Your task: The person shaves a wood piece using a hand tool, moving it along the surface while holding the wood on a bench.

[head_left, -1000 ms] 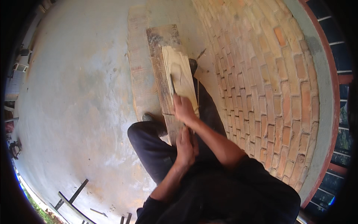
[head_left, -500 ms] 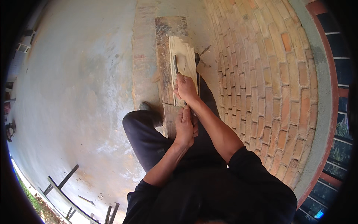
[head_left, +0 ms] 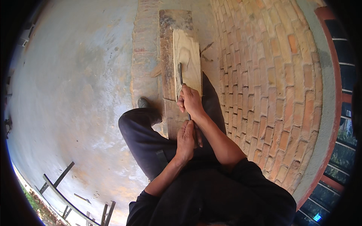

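Right grip (head_left: 190, 101), left grip (head_left: 186, 140): closed round dark tool (head_left: 180, 74); drawn back along pale board (head_left: 189, 51)

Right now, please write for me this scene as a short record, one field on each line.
Right hand: closed around the dark tool
Left hand: nearer the body, gripping the same tool's near end
Tool's far end: over the pale board; contact unclear
Pale board: lying on the worn plank
Worn plank: lengthwise in front of the person
Right side: brick wall
Lower left: dark frame
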The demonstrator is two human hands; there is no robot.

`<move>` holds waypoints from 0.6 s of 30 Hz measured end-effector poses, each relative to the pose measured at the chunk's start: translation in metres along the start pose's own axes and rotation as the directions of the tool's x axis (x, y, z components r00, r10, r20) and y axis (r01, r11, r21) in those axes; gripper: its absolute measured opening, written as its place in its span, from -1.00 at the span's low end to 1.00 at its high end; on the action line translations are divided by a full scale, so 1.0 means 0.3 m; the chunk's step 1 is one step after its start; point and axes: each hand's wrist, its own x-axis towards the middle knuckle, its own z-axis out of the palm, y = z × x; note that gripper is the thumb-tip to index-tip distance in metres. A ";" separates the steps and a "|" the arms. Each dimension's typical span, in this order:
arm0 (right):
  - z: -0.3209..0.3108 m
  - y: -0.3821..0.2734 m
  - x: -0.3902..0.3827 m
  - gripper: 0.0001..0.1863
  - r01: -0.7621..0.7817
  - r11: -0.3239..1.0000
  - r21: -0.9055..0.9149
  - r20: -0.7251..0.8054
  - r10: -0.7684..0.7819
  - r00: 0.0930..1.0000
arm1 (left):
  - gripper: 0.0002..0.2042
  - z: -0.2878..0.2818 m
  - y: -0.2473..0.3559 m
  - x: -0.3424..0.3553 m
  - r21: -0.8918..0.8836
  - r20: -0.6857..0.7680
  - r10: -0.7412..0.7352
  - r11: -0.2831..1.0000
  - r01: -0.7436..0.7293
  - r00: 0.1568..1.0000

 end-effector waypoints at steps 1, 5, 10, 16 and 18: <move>0.006 0.002 0.000 -0.45 -0.003 1.000 0.016 -0.016 0.003 1.000 | -0.69 -0.013 0.005 0.004 0.009 0.012 -0.023 1.000 0.023 1.000; 0.013 -0.004 0.010 -0.43 -0.008 0.999 0.031 -0.009 0.008 1.000 | -0.67 0.007 0.062 0.010 -0.030 -0.024 -0.136 0.990 0.135 0.990; 0.010 -0.003 0.028 -0.42 0.002 1.000 0.000 -0.008 -0.002 1.000 | -0.66 0.012 0.086 0.021 0.019 -0.072 -0.191 0.981 0.193 0.979; 0.027 0.001 0.055 -0.42 0.023 1.000 0.019 -0.019 -0.023 1.000 | -0.64 -0.009 0.076 0.050 0.026 -0.068 -0.142 0.989 0.144 0.988; 0.030 0.017 0.034 -0.43 0.006 1.000 0.013 -0.029 -0.005 1.000 | -0.63 -0.023 0.054 0.037 0.033 -0.077 -0.133 0.990 0.136 0.988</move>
